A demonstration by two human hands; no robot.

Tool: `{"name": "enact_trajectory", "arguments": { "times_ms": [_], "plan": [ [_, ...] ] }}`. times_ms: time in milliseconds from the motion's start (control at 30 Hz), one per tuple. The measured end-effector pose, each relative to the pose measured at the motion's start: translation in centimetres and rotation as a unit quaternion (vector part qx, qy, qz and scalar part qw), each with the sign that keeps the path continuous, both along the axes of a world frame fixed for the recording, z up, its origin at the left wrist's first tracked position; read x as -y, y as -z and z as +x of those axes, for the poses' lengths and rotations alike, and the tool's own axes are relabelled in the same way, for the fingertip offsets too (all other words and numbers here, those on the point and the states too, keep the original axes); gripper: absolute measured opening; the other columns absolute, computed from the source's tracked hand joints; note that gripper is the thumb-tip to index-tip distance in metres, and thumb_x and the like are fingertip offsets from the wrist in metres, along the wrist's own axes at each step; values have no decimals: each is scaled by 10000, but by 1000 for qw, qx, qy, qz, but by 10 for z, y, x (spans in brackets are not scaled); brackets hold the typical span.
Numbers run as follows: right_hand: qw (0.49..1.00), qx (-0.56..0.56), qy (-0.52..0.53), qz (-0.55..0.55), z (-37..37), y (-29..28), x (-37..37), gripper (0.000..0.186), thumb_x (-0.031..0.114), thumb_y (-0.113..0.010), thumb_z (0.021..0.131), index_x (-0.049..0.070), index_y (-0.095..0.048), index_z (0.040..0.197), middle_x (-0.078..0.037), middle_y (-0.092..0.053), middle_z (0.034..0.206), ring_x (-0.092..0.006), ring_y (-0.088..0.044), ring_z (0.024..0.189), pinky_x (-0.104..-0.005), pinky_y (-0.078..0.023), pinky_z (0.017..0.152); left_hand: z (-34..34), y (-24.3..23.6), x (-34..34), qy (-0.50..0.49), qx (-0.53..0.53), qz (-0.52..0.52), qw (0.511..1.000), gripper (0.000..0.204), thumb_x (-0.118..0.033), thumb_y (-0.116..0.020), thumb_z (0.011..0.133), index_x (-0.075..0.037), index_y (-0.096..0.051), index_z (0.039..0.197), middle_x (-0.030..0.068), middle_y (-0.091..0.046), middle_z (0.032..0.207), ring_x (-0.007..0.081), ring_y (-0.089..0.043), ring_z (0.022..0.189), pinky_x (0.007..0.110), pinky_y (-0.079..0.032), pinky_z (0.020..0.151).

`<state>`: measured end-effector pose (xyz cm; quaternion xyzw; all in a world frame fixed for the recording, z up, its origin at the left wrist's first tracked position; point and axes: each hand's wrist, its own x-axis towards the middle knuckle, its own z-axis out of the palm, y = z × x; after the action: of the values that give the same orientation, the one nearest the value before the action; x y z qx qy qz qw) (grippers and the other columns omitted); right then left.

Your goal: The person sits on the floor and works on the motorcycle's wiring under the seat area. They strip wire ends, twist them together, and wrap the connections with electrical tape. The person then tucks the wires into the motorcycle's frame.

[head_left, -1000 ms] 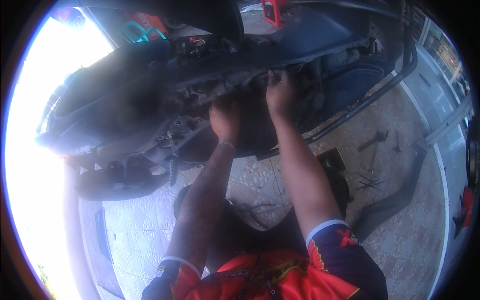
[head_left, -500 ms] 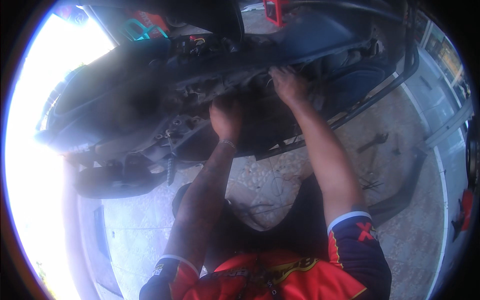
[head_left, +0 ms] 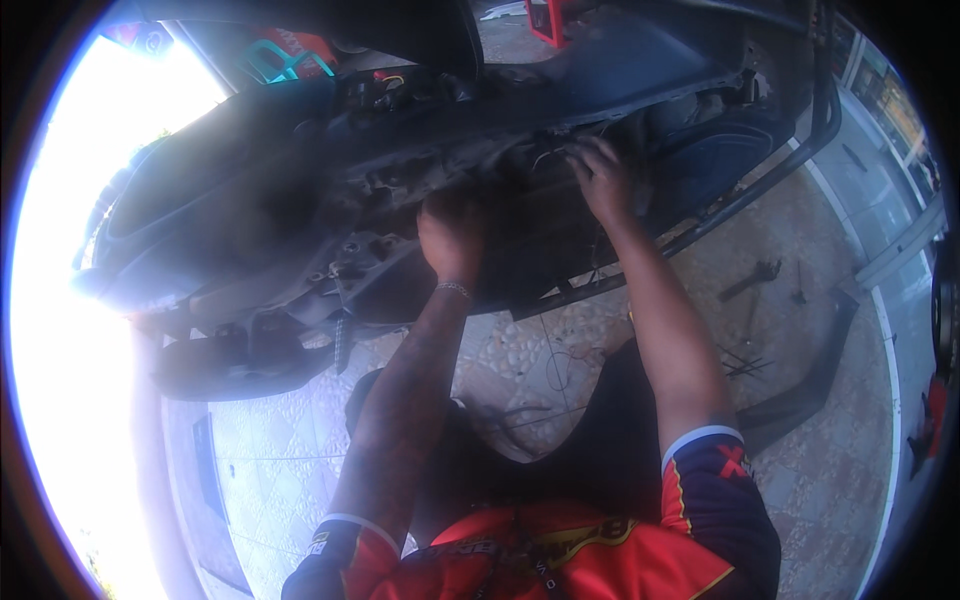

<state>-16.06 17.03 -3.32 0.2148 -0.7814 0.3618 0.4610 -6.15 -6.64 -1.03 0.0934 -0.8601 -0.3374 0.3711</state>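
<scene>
A dark scooter [head_left: 240, 225] stretches across the view in front of me, its side exposed so that inner frame parts [head_left: 395, 180] show. My left hand [head_left: 450, 240] reaches into the shadowed middle of it; its fingers are bent inward and hidden in the dark. Farther right, my right hand [head_left: 603, 180] is raised at the opening under the dark side panel [head_left: 660, 65], fingers stretched and slightly apart. A thin pale wire [head_left: 545, 157] curves out just left of those fingertips, apparently apart from them.
A metal bar [head_left: 830, 110] bends round the scooter's right end. On the tiled floor [head_left: 300, 430] lie a dark tool [head_left: 750, 281], thin rods [head_left: 742, 366] and a long dark panel [head_left: 805, 390]. Behind the scooter are a teal frame [head_left: 285, 62] and a red stand [head_left: 545, 22].
My right hand has shifted right and slightly down, away from the thin wire, and its fingers have straightened. My left hand stays about where it was.
</scene>
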Motion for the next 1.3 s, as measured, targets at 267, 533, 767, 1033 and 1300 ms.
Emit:
{"name": "enact_trajectory", "arguments": {
  "times_ms": [267, 533, 767, 1033, 1300],
  "plan": [
    [998, 29, 11, 47, 10, -11, 9, 136, 212, -734, 915, 142, -768, 1026, -57, -699, 1089, -266, -690, 1003, -379, -559, 835, -2, 1, -1, -7, 4, 13, 1000, 334, -254, -777, 773, 6, -704, 970, 225, -725, 995, 384, -701, 955, 437, -533, 876],
    [984, 152, 83, -42, 12, -28, 20, 270, 293, -852, 758, 150, -707, 934, -49, -717, 919, -300, -695, 885, -433, -529, 762, -13, 18, 7, -35, -10, -48, 998, 364, -268, -792, 771, -4, -695, 1001, 211, -727, 995, 359, -707, 931, 424, -537, 866],
    [962, 263, -25, 65, 10, -32, 1, 474, 432, -824, 813, 77, -679, 1091, -134, -720, 1065, -332, -688, 1031, -446, -533, 889, -27, 30, 43, 49, 31, -40, 997, 244, -203, -742, 866, 4, -723, 993, 120, -761, 999, 244, -707, 897, 353, -534, 869],
    [916, 391, -7, 91, 119, 96, -207, 532, 536, -755, 833, 84, -718, 1112, -179, -734, 1017, -363, -700, 978, -448, -546, 853, -19, 13, 48, 74, 26, -202, 976, 347, -317, -728, 874, 6, -772, 994, 203, -760, 965, 320, -740, 867, 440, -547, 790],
    [609, 746, 247, 103, 348, 325, -292, 399, 320, -630, 813, -38, -746, 947, -282, -715, 1017, -449, -685, 1004, -513, -534, 898, -17, 9, 39, 73, 16, -256, 964, 420, -370, -800, 843, 34, -757, 949, 167, -770, 974, 271, -735, 828, 394, -565, 779]
  ]
}}
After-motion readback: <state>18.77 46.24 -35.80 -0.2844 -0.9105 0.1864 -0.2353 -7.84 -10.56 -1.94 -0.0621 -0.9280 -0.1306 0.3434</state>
